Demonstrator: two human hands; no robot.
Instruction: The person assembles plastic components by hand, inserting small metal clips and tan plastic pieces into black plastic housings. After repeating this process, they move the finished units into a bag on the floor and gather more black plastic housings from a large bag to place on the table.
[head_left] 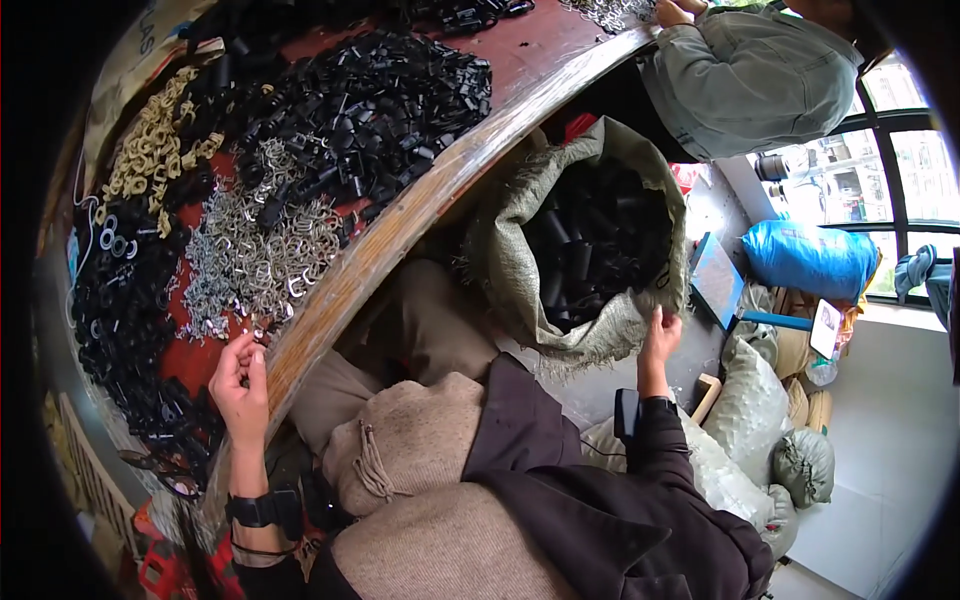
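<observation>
At the table's near edge, my left hand [240, 388] is closed, its fingertips pinched together next to the metal pieces. Whatever they may hold is too small to make out. Just beyond it lies a heap of small silvery metal hooks and rings [265, 245]. My right hand [660, 345] grips the rim of a woven sack [515, 235] standing open beside the table. Black cylindrical plastic parts [600, 240] fill the sack.
Black plastic parts [390, 100] are piled across the red tabletop [525, 45], with beige rings [150, 140] at far left. A wooden rim [400, 215] edges the table. Another person [750, 80] works at far right. Stuffed sacks [750, 400] and a blue bag [810, 258] stand right.
</observation>
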